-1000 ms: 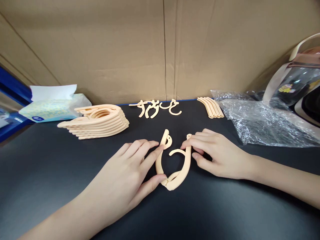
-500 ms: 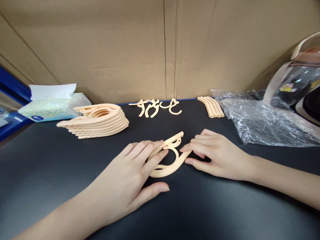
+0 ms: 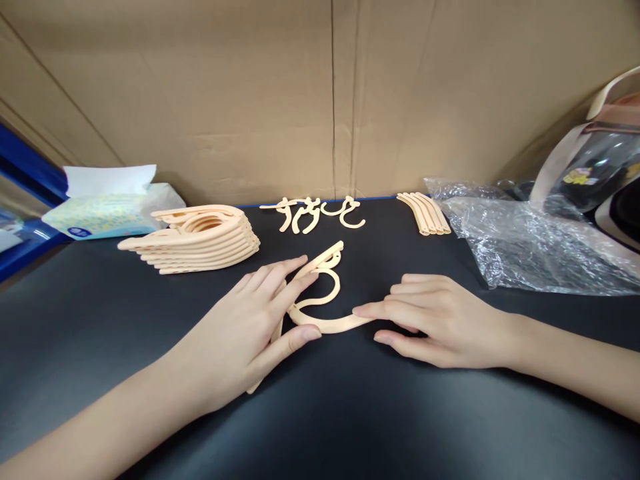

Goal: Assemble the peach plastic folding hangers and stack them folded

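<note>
A peach plastic folding hanger (image 3: 325,325) lies on the black table (image 3: 350,413), its two arms spread apart and its hook curling up in the middle. My left hand (image 3: 245,333) lies over the hanger's left arm, with the index finger along the hook side and the thumb pressed against the joint. One arm's end pokes out under that palm. My right hand (image 3: 440,320) rests to the right, fingers together, its index fingertip and thumb at the tip of the hanger's right arm.
A stack of folded hangers (image 3: 200,240) sits at the back left beside a tissue pack (image 3: 105,213). Loose hooks (image 3: 315,213) and several loose hanger arms (image 3: 425,213) lie by the cardboard wall (image 3: 300,100). Crumpled clear plastic (image 3: 530,247) and a bag (image 3: 600,167) fill the right.
The hanger went from a narrow V to spread out flat and turned. My right hand drew its arm out to the right while my left hand kept hold of the other side.
</note>
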### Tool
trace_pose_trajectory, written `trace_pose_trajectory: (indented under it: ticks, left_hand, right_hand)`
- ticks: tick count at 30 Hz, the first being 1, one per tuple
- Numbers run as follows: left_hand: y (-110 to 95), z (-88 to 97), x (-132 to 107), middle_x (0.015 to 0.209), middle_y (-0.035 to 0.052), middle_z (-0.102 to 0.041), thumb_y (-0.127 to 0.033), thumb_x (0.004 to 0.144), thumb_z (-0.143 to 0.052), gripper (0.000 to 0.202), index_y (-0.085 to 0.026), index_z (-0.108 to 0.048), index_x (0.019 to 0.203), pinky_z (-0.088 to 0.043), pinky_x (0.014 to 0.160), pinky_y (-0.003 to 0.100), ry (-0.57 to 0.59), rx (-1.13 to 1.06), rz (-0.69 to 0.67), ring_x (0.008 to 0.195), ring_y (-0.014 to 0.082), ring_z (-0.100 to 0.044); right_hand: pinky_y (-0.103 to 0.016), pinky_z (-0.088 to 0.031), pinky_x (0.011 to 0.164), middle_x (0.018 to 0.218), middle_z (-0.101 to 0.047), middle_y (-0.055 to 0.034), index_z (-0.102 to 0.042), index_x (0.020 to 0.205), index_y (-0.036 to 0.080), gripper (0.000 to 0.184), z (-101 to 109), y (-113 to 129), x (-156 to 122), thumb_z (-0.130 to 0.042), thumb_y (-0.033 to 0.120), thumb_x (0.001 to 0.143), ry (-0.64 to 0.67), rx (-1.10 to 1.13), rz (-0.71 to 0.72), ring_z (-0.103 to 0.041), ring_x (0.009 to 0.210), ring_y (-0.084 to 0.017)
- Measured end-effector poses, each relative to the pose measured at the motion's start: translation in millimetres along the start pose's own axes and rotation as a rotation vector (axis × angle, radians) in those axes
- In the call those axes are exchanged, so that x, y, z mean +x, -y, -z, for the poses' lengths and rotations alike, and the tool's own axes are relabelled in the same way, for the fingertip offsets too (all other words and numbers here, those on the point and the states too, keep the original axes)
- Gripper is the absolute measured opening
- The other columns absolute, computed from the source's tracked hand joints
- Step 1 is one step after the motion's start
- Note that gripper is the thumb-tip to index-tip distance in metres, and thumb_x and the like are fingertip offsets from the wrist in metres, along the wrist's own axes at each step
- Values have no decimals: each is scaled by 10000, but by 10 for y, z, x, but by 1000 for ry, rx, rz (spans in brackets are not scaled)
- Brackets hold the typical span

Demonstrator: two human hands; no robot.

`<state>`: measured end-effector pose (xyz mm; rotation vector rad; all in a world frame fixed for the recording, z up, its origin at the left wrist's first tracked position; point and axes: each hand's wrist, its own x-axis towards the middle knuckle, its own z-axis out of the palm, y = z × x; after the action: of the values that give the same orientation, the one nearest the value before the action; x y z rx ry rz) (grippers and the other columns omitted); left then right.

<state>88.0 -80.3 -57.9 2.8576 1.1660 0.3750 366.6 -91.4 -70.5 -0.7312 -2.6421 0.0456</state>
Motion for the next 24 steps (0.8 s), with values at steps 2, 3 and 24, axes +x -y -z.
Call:
trace_pose_trajectory:
  ticks: [2,3,24]
  left_hand:
    - [29,7,-8,1503,103,-419,-331,1019,-319,459,-204,-416,1449,-395,1069,461,-17,24,12,1334,281,-439]
    - [47,12,-12,1489,100,-438,-260,1000,-310,450,-197,-433,1429,-414,1053,456,-30,50,10,1316,276,-463]
    - [59,280,-133,812,75,-682,-2,719,-290,395,-210,-613,812,-443,471,319,140,446,45,686,273,-689]
  right_hand:
    - [-289,-414,649,775,-705,1,-623,1177,156,247,5,-7,1,-497,255,990,4,13,-3,-584,640,-134]
    - [-288,-413,650,776,-703,3,-625,1174,158,243,6,-11,1,-503,255,988,3,21,-5,-580,644,-135]
    - [-249,-405,603,644,-612,28,-601,1164,122,225,-20,-34,-3,-511,210,977,-124,51,-36,-520,563,-117]
